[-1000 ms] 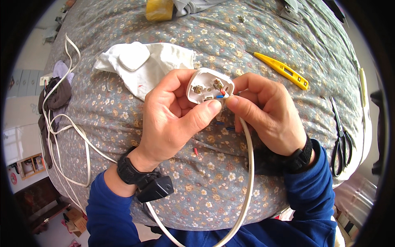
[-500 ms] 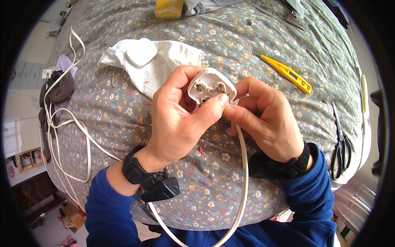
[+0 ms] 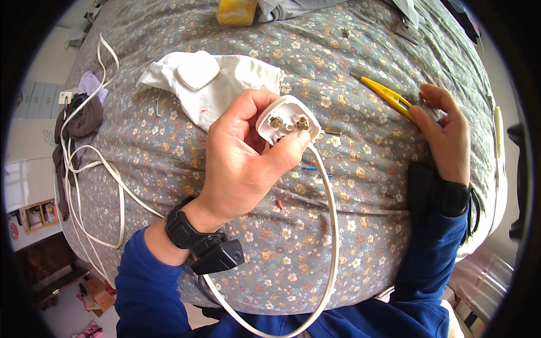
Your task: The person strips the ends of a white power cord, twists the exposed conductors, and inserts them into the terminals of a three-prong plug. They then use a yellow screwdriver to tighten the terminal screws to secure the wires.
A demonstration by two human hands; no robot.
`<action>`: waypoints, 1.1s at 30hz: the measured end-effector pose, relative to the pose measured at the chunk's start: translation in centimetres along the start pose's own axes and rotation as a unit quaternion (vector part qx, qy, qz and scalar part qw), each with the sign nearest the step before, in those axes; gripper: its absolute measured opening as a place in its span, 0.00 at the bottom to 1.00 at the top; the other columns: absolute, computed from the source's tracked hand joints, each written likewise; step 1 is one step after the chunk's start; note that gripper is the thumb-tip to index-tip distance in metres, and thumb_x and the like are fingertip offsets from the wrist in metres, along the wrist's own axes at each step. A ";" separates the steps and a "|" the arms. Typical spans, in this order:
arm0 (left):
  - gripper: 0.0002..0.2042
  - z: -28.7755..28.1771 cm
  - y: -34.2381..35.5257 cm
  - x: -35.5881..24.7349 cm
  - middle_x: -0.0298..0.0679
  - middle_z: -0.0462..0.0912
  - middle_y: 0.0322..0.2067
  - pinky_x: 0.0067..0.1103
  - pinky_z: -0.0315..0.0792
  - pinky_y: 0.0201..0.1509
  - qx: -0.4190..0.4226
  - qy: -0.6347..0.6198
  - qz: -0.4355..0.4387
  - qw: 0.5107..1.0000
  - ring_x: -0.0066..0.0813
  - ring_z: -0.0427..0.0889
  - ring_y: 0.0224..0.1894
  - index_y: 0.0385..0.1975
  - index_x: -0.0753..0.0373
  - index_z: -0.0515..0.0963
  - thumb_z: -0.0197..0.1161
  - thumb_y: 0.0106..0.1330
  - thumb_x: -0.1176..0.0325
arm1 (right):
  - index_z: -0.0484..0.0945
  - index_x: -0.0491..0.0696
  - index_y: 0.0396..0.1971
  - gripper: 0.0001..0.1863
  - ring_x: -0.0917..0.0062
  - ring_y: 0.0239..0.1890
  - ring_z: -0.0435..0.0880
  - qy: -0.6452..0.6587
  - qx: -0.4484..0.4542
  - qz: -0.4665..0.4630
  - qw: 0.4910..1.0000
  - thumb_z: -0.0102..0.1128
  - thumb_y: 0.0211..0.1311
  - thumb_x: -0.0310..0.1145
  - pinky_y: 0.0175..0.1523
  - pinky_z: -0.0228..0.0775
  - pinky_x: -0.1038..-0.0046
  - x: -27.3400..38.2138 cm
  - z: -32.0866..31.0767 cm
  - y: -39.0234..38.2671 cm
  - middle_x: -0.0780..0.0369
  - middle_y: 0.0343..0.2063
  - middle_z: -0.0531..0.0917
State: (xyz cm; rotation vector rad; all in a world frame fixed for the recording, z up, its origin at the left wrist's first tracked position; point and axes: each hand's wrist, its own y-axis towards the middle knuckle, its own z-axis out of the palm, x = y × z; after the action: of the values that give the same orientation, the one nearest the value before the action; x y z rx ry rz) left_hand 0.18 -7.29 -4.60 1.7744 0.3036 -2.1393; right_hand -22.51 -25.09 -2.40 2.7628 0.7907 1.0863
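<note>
My left hand (image 3: pixel 242 160) is closed round an opened white plug (image 3: pixel 288 107), its thumb pressing near the lower edge. Brass terminals show inside the shell. A white cable (image 3: pixel 333 225) leaves the plug and loops down toward my lap; the thumb hides where it enters. My right hand (image 3: pixel 445 132) is off to the right with its fingers apart, at the rear end of a yellow screwdriver (image 3: pixel 386 94) lying on the floral cloth. Its thumb overlaps the handle's end. Beyond my left hand, a white rounded cover (image 3: pixel 198 70) rests on a white cloth (image 3: pixel 248 73).
Scissors (image 3: pixel 474 217) lie partly hidden by my right wrist. Small red (image 3: pixel 280 204) and blue wire scraps (image 3: pixel 311 168) lie below the plug. White cable coils (image 3: pixel 118 180) and dark fabric (image 3: pixel 84 121) are at the left. A yellow tape roll (image 3: pixel 235 12) sits at the far edge.
My right hand has let go of the cable beside the plug and moved right to the screwdriver, its fingers now apart. My left hand still holds the plug in nearly the same place.
</note>
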 end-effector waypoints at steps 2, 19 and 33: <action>0.10 -0.1 0.1 0.1 0.28 0.81 0.35 0.12 0.72 0.37 0.007 0.017 0.012 1.000 0.09 0.75 0.35 0.43 0.65 0.76 0.69 0.65 0.77 | 0.83 0.43 0.48 0.18 0.70 0.42 0.84 -0.071 0.041 -0.056 0.995 0.72 0.58 0.29 0.49 0.77 0.71 -1.1 0.4 0.0 0.57 0.41 0.85; 0.11 -0.4 0.3 0.5 0.29 0.81 0.34 0.13 0.72 0.38 0.017 0.070 -0.033 0.997 0.09 0.75 0.35 0.43 0.65 0.76 0.68 0.65 0.76 | 0.62 0.40 0.68 0.55 0.76 0.35 0.85 0.442 0.202 0.019 0.874 0.80 0.44 0.51 0.40 0.74 0.79 3.8 1.2 -3.9 0.56 0.37 0.84; 0.13 -0.8 0.2 0.7 0.32 0.83 0.38 0.14 0.74 0.42 0.048 0.097 -0.030 0.994 0.12 0.79 0.37 0.47 0.65 0.74 0.68 0.66 0.73 | 0.75 0.39 0.49 0.42 0.79 0.25 0.77 0.368 0.121 -0.005 0.922 0.52 0.65 0.71 0.33 0.68 0.78 4.6 1.2 -5.5 0.56 0.31 0.81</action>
State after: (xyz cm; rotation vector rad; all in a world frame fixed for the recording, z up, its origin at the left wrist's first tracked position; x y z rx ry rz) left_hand 0.91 -7.29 -5.46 2.0581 0.3118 -2.0560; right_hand -21.31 -18.00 -1.80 2.4780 1.0481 2.2107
